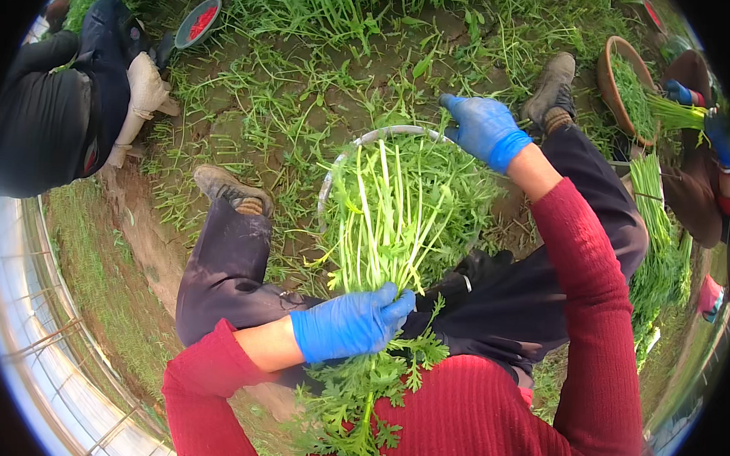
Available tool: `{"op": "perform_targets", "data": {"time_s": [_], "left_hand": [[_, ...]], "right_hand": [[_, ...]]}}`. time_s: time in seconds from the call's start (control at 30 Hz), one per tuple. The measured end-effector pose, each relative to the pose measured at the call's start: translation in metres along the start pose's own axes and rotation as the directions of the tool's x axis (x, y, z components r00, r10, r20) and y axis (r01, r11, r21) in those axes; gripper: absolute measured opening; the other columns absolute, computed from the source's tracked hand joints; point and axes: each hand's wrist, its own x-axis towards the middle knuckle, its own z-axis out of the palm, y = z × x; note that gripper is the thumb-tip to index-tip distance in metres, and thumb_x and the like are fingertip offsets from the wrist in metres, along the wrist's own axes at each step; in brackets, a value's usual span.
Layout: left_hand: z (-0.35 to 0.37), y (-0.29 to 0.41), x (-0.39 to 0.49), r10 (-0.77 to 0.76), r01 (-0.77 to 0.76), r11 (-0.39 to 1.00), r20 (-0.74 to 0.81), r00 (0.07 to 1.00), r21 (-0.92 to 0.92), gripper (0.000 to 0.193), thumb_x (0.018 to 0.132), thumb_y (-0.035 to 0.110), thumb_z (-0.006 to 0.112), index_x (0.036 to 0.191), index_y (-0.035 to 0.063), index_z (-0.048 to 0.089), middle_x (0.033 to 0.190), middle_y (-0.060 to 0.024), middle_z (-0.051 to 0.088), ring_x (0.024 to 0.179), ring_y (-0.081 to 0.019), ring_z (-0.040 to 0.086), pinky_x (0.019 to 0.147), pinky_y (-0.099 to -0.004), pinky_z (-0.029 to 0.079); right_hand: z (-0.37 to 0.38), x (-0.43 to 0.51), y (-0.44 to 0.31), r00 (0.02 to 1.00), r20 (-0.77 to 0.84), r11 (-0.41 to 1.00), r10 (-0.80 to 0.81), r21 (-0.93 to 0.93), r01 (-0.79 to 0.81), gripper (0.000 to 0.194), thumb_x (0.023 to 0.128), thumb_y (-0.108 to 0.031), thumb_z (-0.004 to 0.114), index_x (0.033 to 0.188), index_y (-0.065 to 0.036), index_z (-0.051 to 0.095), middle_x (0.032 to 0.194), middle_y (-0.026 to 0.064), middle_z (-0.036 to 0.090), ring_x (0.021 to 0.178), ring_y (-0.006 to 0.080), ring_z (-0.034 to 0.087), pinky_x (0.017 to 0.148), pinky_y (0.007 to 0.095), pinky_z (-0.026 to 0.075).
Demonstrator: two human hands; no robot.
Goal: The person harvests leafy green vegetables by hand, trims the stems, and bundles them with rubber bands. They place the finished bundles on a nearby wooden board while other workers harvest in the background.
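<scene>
My left hand, in a blue glove, is closed around a bunch of leafy green stalks. The pale cut ends point away from me, and the lobed leaves hang back over my lap and red sweater. Beneath the stalks, between my legs, a round tub with a pale rim is heaped with loose greens. Past the tub's far right rim reaches my right hand, also gloved in blue. Its fingers point left over the littered soil; whether they pinch anything is too small to make out.
Growing greens stand ahead, with cut stems strewn on the soil. A person in dark clothes sits at left near a bowl of red pieces. At right, another person's gloved hand holds stalks beside a brown basket; tied bundles lie nearer.
</scene>
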Motion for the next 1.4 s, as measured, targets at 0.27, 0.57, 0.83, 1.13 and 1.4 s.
{"op": "perform_targets", "data": {"time_s": [0.27, 0.57, 0.83, 1.13, 1.4], "left_hand": [[-0.009, -0.013, 0.006, -0.189, 0.187, 0.953, 0.016, 0.982, -0.239, 0.016, 0.071, 0.021, 0.058, 0.083, 0.0139, 0.066, 0.092, -0.0018, 0.059, 0.108, -0.0265, 0.05, 0.085, -0.0356, 0.04], [-0.032, -0.064, -0.048, -0.956, -0.207, 0.161, -0.205, 0.211, -0.965, 0.023, 0.082, 0.028, 0.069, 0.084, 0.0073, 0.06, 0.107, -0.0136, 0.06, 0.108, -0.0271, 0.054, 0.094, -0.0405, 0.042], [-0.012, -0.045, -0.066, -0.994, -0.272, 0.066, -0.04, -0.1, -0.96, 0.023, 0.082, 0.022, 0.072, 0.1, 0.014, 0.06, 0.124, -0.0099, 0.054, 0.12, -0.0266, 0.051, 0.106, -0.0442, 0.039], [-0.009, -0.066, -0.058, -0.843, -0.13, 0.42, -0.439, 0.31, -0.898, 0.031, 0.082, 0.033, 0.069, 0.096, 0.0059, 0.067, 0.117, -0.017, 0.061, 0.126, -0.0361, 0.046, 0.107, -0.0556, 0.033], [-0.023, -0.066, -0.062, -0.855, -0.061, 0.48, -0.482, 0.193, -0.875, 0.023, 0.079, 0.029, 0.072, 0.089, 0.0081, 0.067, 0.104, -0.0131, 0.062, 0.119, -0.0323, 0.051, 0.108, -0.0566, 0.031]], "right_hand": [[0.021, -0.06, -0.082, 0.918, 0.231, 0.868, -0.323, 0.458, 0.19, 0.032, 0.078, -0.035, 0.068, 0.097, -0.009, 0.067, 0.083, 0.0186, 0.067, 0.08, 0.0382, 0.065, 0.074, 0.0464, 0.051], [0.087, -0.047, 0.024, 0.966, 0.043, 0.948, 0.254, 0.186, -0.258, 0.015, 0.08, -0.021, 0.06, 0.088, -0.01, 0.066, 0.083, 0.0177, 0.066, 0.082, 0.0375, 0.064, 0.073, 0.0485, 0.051], [-0.023, -0.112, -0.041, 0.996, 0.06, -0.105, -0.058, 0.992, -0.066, 0.025, 0.086, -0.004, 0.061, 0.11, 0.006, 0.059, 0.076, 0.0074, 0.066, 0.054, 0.0105, 0.061, 0.043, 0.0226, 0.049], [0.049, -0.033, -0.122, 0.909, -0.171, 0.466, 0.381, 0.885, -0.029, 0.033, 0.078, -0.023, 0.071, 0.106, -0.006, 0.063, 0.08, 0.0208, 0.066, 0.08, 0.038, 0.065, 0.074, 0.0448, 0.052], [0.038, -0.077, -0.05, 0.878, -0.242, 0.804, 0.414, 0.549, -0.227, 0.055, 0.08, -0.034, 0.071, 0.123, -0.003, 0.056, 0.087, 0.0175, 0.067, 0.072, 0.0306, 0.067, 0.064, 0.0419, 0.053]]}}
